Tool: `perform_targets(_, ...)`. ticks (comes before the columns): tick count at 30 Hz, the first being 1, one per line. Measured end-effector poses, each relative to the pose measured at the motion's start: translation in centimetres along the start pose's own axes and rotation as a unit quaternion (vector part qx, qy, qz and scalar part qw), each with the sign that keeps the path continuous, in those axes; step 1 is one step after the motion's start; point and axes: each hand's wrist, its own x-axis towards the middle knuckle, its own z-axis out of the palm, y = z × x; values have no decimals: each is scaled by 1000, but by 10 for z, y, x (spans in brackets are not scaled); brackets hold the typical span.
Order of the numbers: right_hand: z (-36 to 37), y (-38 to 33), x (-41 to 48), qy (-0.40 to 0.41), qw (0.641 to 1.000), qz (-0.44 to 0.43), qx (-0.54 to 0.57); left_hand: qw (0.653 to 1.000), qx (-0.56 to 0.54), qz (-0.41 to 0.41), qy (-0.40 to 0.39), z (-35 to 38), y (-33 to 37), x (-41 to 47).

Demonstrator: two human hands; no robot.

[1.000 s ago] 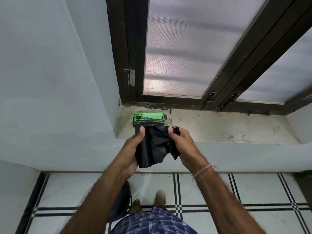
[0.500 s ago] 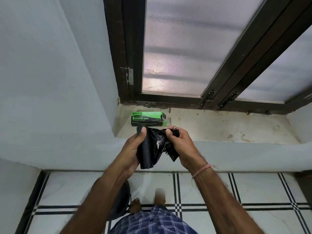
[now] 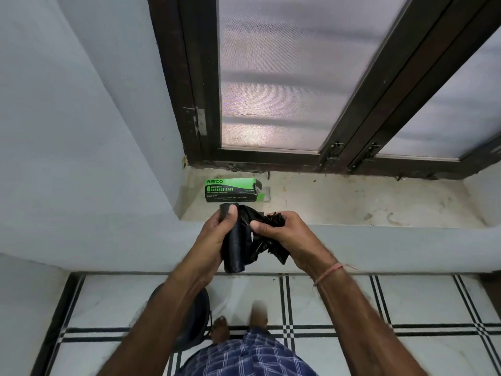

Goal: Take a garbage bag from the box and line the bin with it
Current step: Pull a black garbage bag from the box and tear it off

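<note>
A green and black garbage bag box (image 3: 231, 190) lies on the window sill (image 3: 352, 202), its right end flap open. Just in front of it my left hand (image 3: 217, 234) grips a black roll of garbage bags (image 3: 234, 248), held upright with my thumb on its top. My right hand (image 3: 287, 237) pinches the crumpled loose end of a black bag (image 3: 267, 221) that comes off the roll. The black bin (image 3: 195, 321) stands on the floor below, mostly hidden behind my left forearm.
A dark-framed window with frosted panes (image 3: 284, 77) rises behind the sill. A pale wall (image 3: 81, 131) closes in on the left. The floor (image 3: 379, 308) is white tile with black lines, and my bare feet (image 3: 219, 328) stand by the bin.
Both hands have risen slightly toward the sill. The loose bag has been gathered tighter in my right hand, and the roll stands more clearly exposed in my left.
</note>
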Motion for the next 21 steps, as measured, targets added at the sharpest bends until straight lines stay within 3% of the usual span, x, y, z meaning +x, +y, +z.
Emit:
perform_targets(5, -9, 1, 0, -16, 999, 34, 34, 1000, -4, -18, 1, 13, 1, 3)
perform_targets(9, -17, 4, -2, -55, 989, 57, 123, 999, -31, -33, 4, 24, 1, 6)
perform_targets(21, -35, 0, 17, -123, 922, 46, 365, 975, -217, -7, 47, 58, 13, 13)
